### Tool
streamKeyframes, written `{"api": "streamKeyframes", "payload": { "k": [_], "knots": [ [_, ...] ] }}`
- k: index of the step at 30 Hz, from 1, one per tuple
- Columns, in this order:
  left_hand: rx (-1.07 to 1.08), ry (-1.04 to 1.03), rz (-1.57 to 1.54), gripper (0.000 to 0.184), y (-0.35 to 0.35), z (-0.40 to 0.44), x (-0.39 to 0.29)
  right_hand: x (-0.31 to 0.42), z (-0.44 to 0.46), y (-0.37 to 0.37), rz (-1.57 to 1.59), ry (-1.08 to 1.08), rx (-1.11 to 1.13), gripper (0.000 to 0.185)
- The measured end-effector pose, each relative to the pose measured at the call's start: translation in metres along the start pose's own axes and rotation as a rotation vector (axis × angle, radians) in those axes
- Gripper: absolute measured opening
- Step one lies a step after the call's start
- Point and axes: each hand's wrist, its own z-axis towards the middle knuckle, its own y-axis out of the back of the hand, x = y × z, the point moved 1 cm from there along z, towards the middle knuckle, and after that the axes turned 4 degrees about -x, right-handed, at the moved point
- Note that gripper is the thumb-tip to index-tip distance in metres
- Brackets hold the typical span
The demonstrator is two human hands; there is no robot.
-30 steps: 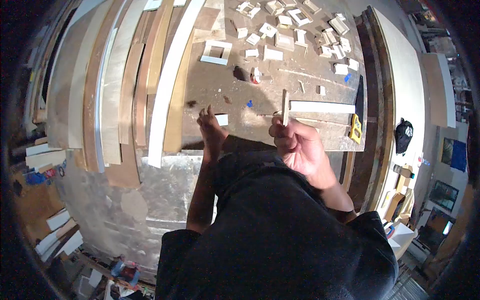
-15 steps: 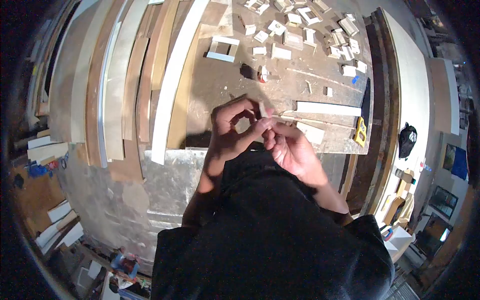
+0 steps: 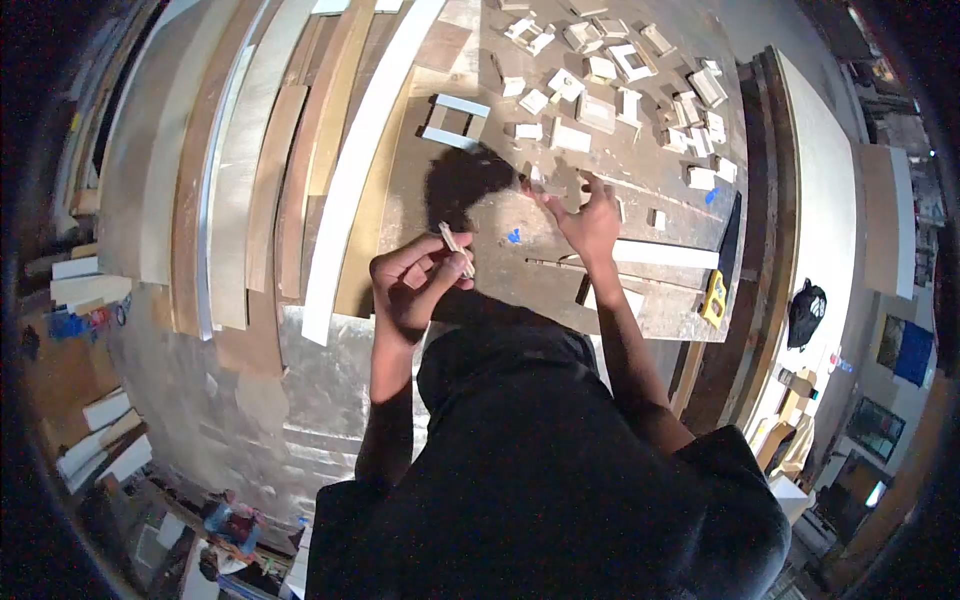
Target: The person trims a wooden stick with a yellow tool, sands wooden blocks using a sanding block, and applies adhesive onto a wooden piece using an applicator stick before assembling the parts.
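Between the thumb and fingers of my left hand (image 3: 415,280) is a small wooden piece (image 3: 456,248), held above the near edge of the workbench (image 3: 500,222). My right hand (image 3: 590,222) reaches over the bench with its fingers apart, close to a small red and white object (image 3: 534,180) that is partly hidden by the fingertips. A small rectangular wooden frame (image 3: 456,121) lies beyond my left hand. Right of my right forearm are a long white strip (image 3: 665,254) and a saw with a yellow handle (image 3: 714,299).
Long boards (image 3: 230,170) lie side by side on the left. Several small wood blocks (image 3: 597,112) are scattered at the far side. A pale panel (image 3: 815,190) with a black cap (image 3: 807,314) is on the right. A person (image 3: 232,525) is at the lower left.
The hands were together around the small wooden piece and have parted. My left hand has moved left with the piece; my right hand has let go and moved forward, its fingers opened.
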Motion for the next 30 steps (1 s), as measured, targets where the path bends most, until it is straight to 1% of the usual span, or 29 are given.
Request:
{"api": "streamKeyframes", "payload": {
  "k": [1,2,3,5,6,8,9,11,15,17,18,20,21,23,24,25,26,27,29,30],
  "knots": [
    [0.029,-0.020,-0.027,0.021,-0.002,0.001,-0.003,-0.005,0.005,-0.008,-0.151,0.034,0.024,0.058],
    [0.039,-0.021,-0.052,0.021,-0.006,-0.001,-0.008,-0.009,0.009,-0.012,-0.091,-0.008,0.186,0.041],
    [0.029,-0.017,-0.063,0.021,-0.011,-0.002,-0.011,-0.015,0.015,-0.019,-0.086,0.006,0.189,0.041],
    [0.052,0.029,-0.078,0.019,-0.016,-0.005,-0.014,-0.029,0.017,-0.035,0.076,-0.094,0.468,0.032],
    [0.048,0.029,-0.081,0.019,-0.017,-0.007,-0.013,-0.037,0.016,-0.043,0.074,-0.090,0.471,0.032],
    [0.146,-0.058,-0.156,0.014,-0.021,-0.009,-0.008,-0.041,0.022,-0.050,0.083,0.039,0.307,0.028],
    [0.186,-0.094,-0.172,0.012,-0.022,-0.006,-0.005,-0.040,0.027,-0.048,0.084,0.041,0.299,0.028],
    [0.222,-0.011,-0.171,0.012,-0.021,-0.007,-0.005,-0.041,0.030,-0.044,0.118,-0.020,0.340,0.026],
    [0.257,-0.038,-0.163,0.013,-0.026,-0.002,-0.008,-0.039,0.037,-0.037,0.134,0.029,0.328,0.025],
    [0.266,0.048,-0.190,0.015,-0.024,-0.003,-0.011,-0.031,0.038,-0.025,0.065,0.190,0.201,0.029],
    [0.269,0.047,-0.186,0.015,-0.025,-0.004,-0.016,-0.026,0.040,-0.018,0.068,0.188,0.197,0.029],
    [0.223,0.153,-0.124,0.017,-0.027,-0.005,-0.027,-0.020,0.044,-0.002,0.074,0.134,0.207,0.024],
    [0.225,0.152,-0.122,0.017,-0.028,-0.005,-0.029,-0.019,0.044,0.008,0.075,0.134,0.204,0.024],
    [0.206,0.152,-0.120,0.023,-0.029,-0.005,-0.031,-0.017,0.044,0.031,0.294,-0.045,0.238,0.020],
    [0.205,0.149,-0.118,0.023,-0.030,-0.005,-0.032,-0.003,0.043,0.048,0.611,-0.230,0.242,0.026],
    [0.176,0.095,-0.155,0.026,-0.033,-0.004,-0.032,0.010,0.043,0.068,0.613,-0.228,0.244,0.026],
    [0.147,0.041,-0.191,0.028,-0.036,-0.004,-0.032,0.022,0.041,0.090,0.780,-0.274,0.249,0.026],
    [0.146,0.040,-0.191,0.028,-0.037,-0.002,-0.029,0.031,0.038,0.110,0.947,-0.319,0.253,0.027],
    [0.172,-0.080,-0.304,0.031,-0.040,0.003,-0.021,0.041,0.028,0.143,1.069,-0.078,0.262,0.025],
    [0.136,-0.069,-0.324,0.025,-0.044,0.001,-0.024,0.049,0.024,0.159,1.035,-0.003,0.242,0.030]
  ]
}}
